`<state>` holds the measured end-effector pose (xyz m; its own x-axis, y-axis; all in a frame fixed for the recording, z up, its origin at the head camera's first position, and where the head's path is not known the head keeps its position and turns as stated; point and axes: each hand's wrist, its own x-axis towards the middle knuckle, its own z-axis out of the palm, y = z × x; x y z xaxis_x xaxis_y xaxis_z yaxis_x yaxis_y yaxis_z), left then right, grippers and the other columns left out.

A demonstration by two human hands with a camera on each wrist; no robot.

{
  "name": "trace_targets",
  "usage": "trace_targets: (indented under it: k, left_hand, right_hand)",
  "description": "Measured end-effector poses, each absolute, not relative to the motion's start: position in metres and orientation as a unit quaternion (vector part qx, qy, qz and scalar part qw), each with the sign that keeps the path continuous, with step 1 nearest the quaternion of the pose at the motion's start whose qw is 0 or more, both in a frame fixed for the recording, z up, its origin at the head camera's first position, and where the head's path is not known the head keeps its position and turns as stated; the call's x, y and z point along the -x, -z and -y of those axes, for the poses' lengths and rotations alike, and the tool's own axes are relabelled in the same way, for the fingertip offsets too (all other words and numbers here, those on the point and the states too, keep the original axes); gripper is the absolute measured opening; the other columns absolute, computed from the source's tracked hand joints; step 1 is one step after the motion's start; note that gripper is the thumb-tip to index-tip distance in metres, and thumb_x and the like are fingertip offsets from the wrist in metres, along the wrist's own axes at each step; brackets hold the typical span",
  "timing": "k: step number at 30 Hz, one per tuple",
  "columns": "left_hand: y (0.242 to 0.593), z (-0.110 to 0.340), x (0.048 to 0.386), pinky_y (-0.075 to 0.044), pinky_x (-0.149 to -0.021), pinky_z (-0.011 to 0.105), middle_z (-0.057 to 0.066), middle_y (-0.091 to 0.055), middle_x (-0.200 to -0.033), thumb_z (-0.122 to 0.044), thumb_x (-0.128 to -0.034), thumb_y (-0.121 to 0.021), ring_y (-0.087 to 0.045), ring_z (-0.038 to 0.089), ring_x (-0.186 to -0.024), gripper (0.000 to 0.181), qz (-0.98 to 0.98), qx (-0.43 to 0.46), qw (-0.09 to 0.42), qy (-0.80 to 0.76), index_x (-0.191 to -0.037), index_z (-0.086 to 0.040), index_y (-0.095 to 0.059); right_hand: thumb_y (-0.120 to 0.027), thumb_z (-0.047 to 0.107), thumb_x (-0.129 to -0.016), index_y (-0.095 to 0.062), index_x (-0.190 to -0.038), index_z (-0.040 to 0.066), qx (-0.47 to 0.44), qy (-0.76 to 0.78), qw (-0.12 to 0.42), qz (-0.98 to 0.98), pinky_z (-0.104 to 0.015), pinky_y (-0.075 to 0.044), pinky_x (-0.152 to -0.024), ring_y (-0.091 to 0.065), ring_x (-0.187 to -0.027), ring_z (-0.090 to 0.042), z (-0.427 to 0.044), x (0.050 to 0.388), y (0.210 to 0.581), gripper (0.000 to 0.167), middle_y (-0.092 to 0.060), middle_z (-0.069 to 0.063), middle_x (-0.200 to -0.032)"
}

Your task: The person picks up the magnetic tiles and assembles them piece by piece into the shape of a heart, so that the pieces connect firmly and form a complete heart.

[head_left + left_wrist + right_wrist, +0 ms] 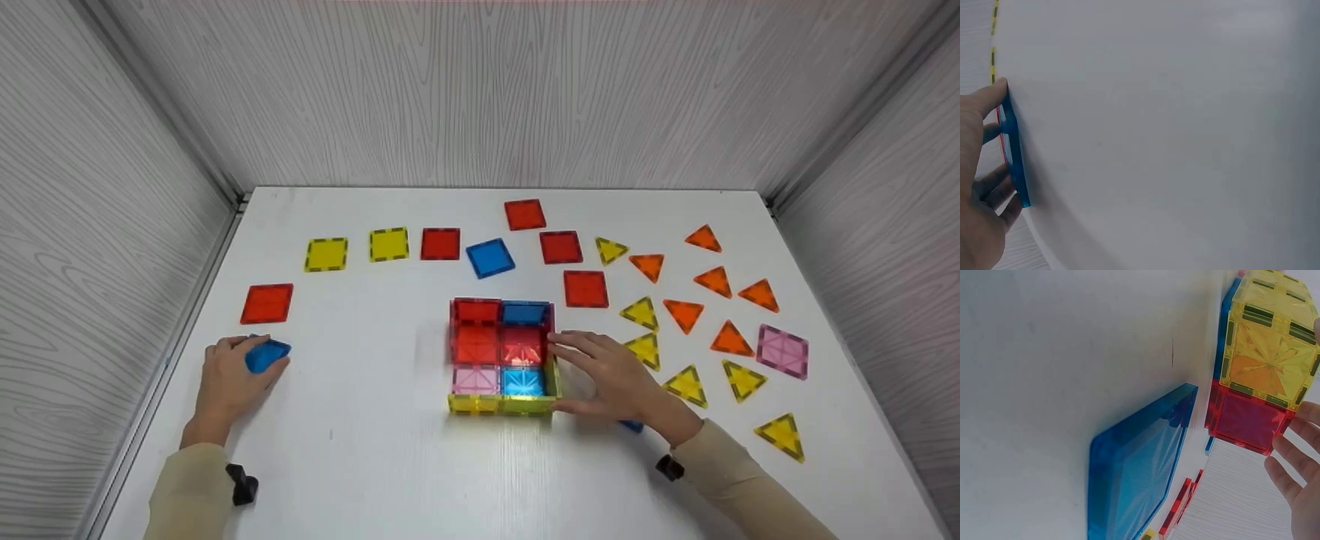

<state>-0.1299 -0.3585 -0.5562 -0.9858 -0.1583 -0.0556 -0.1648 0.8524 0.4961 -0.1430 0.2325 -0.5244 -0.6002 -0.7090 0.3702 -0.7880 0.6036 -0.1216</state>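
On the left of the table, my left hand (229, 377) pinches a blue square magnetic tile (265, 355) between thumb and fingers; the left wrist view shows this tile (1013, 149) edge-on and tilted. A low open-topped box of magnetic tiles (476, 343) stands near the middle, with red, pink and blue squares in its floor and yellow, red and blue walls. Against the box's right side rest the extended fingers of my right hand (611, 377), touching the yellow and red wall tiles (1252, 422). Another blue square tile (1140, 478) lies on the table, mostly hidden under the right forearm in the head view.
Loose squares arc behind the box, among them a red tile (267, 304), a yellow tile (326, 255) and a blue tile (490, 258). Several orange triangles (731, 339) and yellow triangles (782, 436) lie on the right, beside a pink square (782, 351). Panels enclose the table.
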Motion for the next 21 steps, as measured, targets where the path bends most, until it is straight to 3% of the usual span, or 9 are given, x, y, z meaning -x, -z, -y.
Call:
trace_targets:
  k: [7,12,18,21]
  left_hand:
    - [0.544,0.330,0.134,-0.046,-0.109,0.073,0.035,-0.039,-0.154,-0.051,-0.1016,-0.064,-0.036,0.054,-0.140,0.072,-0.936,0.138,0.043,-0.321,-0.156,-0.007,-0.048]
    - [0.533,0.286,0.135,-0.047,-0.117,0.060,0.026,-0.047,-0.157,-0.051,-0.1033,-0.062,-0.045,0.044,-0.142,0.069,-0.899,0.141,0.054,-0.412,-0.157,-0.011,-0.047]
    - [0.530,0.231,0.133,-0.051,-0.116,0.047,0.014,-0.059,-0.152,-0.047,-0.1037,-0.064,-0.056,0.032,-0.138,0.058,-0.845,0.126,0.086,-0.512,-0.152,-0.017,-0.055]
    - [0.533,0.205,0.130,-0.056,-0.107,0.038,0.011,-0.064,-0.145,-0.044,-0.1035,-0.065,-0.061,0.027,-0.130,0.051,-0.823,0.131,0.095,-0.544,-0.147,-0.018,-0.060]
  right_hand:
    - [-0.084,0.065,-0.078,-0.063,-0.146,0.014,-0.425,-0.140,0.141,0.883,-0.047,-0.060,-0.103,-0.063,-0.134,-0.024,-0.232,0.143,0.524,0.088,-0.063,-0.004,-0.151]
    - [-0.083,0.065,-0.080,-0.062,-0.147,0.015,-0.423,-0.138,0.140,0.884,-0.048,-0.060,-0.103,-0.062,-0.134,-0.024,-0.232,0.143,0.523,0.087,-0.062,-0.004,-0.152]
    - [-0.083,0.065,-0.079,-0.062,-0.147,0.015,-0.420,-0.136,0.133,0.888,-0.048,-0.059,-0.103,-0.063,-0.133,-0.025,-0.232,0.142,0.521,0.087,-0.063,-0.004,-0.151]
    - [-0.082,0.066,-0.080,-0.063,-0.146,0.014,-0.421,-0.134,0.134,0.887,-0.048,-0.059,-0.104,-0.063,-0.133,-0.026,-0.232,0.142,0.521,0.087,-0.063,-0.005,-0.150]
